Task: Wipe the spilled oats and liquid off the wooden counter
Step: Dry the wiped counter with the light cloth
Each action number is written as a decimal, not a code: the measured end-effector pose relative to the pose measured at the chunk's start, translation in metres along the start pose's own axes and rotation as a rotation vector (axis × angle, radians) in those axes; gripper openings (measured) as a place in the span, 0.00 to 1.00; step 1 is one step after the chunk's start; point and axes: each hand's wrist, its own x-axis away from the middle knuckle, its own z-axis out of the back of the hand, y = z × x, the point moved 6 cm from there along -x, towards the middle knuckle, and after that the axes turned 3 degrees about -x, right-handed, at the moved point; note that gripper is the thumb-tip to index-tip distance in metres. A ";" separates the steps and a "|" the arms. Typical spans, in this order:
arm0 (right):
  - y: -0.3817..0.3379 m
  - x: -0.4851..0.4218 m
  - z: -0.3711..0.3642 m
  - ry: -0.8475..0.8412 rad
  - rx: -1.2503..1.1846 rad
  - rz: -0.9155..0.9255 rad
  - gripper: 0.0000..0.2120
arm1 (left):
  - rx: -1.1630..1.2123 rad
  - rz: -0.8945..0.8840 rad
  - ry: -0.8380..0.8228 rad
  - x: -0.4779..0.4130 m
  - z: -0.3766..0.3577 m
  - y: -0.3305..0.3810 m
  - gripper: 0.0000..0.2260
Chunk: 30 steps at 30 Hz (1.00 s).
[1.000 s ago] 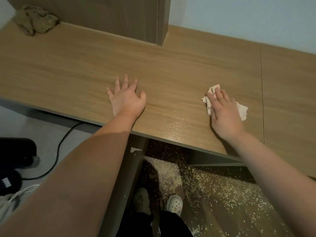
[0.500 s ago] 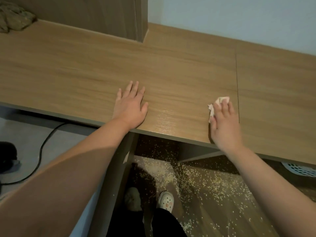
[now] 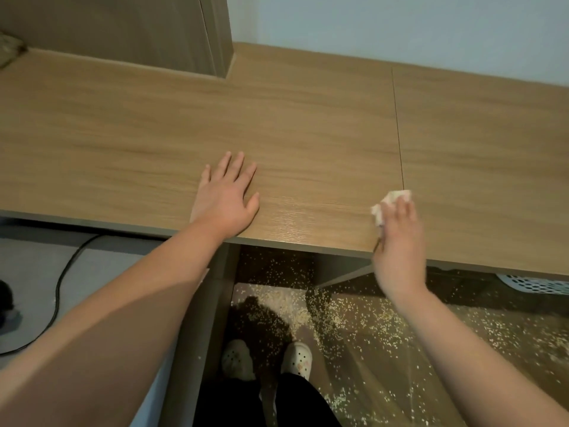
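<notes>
My left hand (image 3: pixel 226 200) lies flat on the wooden counter (image 3: pixel 308 127), fingers straight, close to the front edge. My right hand (image 3: pixel 398 238) presses a crumpled white paper tissue (image 3: pixel 388 202) onto the counter at its front edge, just right of the seam between two panels; the hand is motion-blurred and partly past the edge. A faint wet sheen (image 3: pixel 295 211) shows on the wood between my hands. Spilled oats (image 3: pixel 345 318) lie scattered on the floor below the counter.
A wooden cabinet side (image 3: pixel 212 35) stands on the counter at the back. An olive cloth (image 3: pixel 7 49) lies at the far left. A black cable (image 3: pixel 58 291) runs over the grey floor. A white perforated basket (image 3: pixel 535 285) sits under the counter at right. My white clogs (image 3: pixel 297 359) stand below.
My right hand has drawn the tissue toward the front edge of the counter. My left hand stays flat in place. The view has shifted to the right.
</notes>
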 end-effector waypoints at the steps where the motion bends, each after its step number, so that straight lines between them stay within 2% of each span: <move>1: -0.019 0.013 -0.009 -0.075 -0.044 0.131 0.31 | 0.006 0.002 0.002 0.000 0.000 0.000 0.27; 3: -0.065 0.047 -0.031 -0.302 -0.067 0.530 0.35 | 0.024 0.006 0.010 0.000 0.001 0.000 0.27; 4: -0.083 0.063 -0.037 -0.341 -0.002 0.736 0.37 | 0.033 0.007 0.014 0.001 0.001 0.000 0.27; 5: -0.094 0.066 -0.032 -0.297 0.048 0.845 0.39 | 0.046 0.009 0.019 0.001 0.002 0.000 0.27; 6: -0.096 0.055 -0.024 -0.231 0.021 0.812 0.38 | 0.066 0.019 0.026 0.002 0.002 0.000 0.27; 9: -0.082 -0.012 0.006 -0.100 -0.087 0.363 0.33 | 0.145 0.182 0.101 0.004 0.007 -0.012 0.26; 11: -0.076 -0.048 0.000 -0.262 -0.135 0.196 0.30 | 0.204 0.323 0.157 0.008 0.010 -0.022 0.26; 12: -0.080 -0.056 -0.006 -0.355 -0.139 0.216 0.28 | 0.220 0.357 0.170 0.009 0.010 -0.024 0.27; 14: -0.094 -0.054 -0.015 -0.443 -0.004 0.428 0.26 | 0.183 0.348 0.162 0.008 0.009 -0.023 0.28; 16: -0.100 -0.054 -0.016 -0.380 0.097 0.599 0.25 | 0.086 0.281 0.130 0.004 0.007 -0.017 0.28; 19: -0.097 -0.074 -0.018 -0.234 0.315 0.523 0.27 | 0.005 0.231 0.079 -0.001 0.002 -0.013 0.28; 22: -0.100 -0.082 -0.043 -0.344 0.380 0.564 0.33 | -0.046 0.249 0.023 -0.004 -0.002 -0.014 0.28; 24: -0.099 -0.104 -0.051 -0.374 0.354 0.604 0.34 | -0.090 0.240 -0.010 -0.007 -0.004 -0.014 0.29; 26: -0.094 -0.143 -0.049 -0.309 0.315 0.479 0.31 | -0.108 0.220 -0.018 -0.010 -0.003 -0.013 0.29; 28: -0.089 -0.170 -0.045 -0.212 0.203 0.220 0.30 | -0.075 0.227 -0.008 -0.009 -0.002 -0.015 0.29; 29: -0.093 -0.170 -0.045 -0.173 0.163 0.146 0.30 | -0.046 0.247 0.001 -0.008 -0.002 -0.017 0.29; 30: -0.104 -0.161 -0.049 -0.155 0.155 0.156 0.30 | -0.017 0.272 0.011 -0.007 -0.002 -0.019 0.29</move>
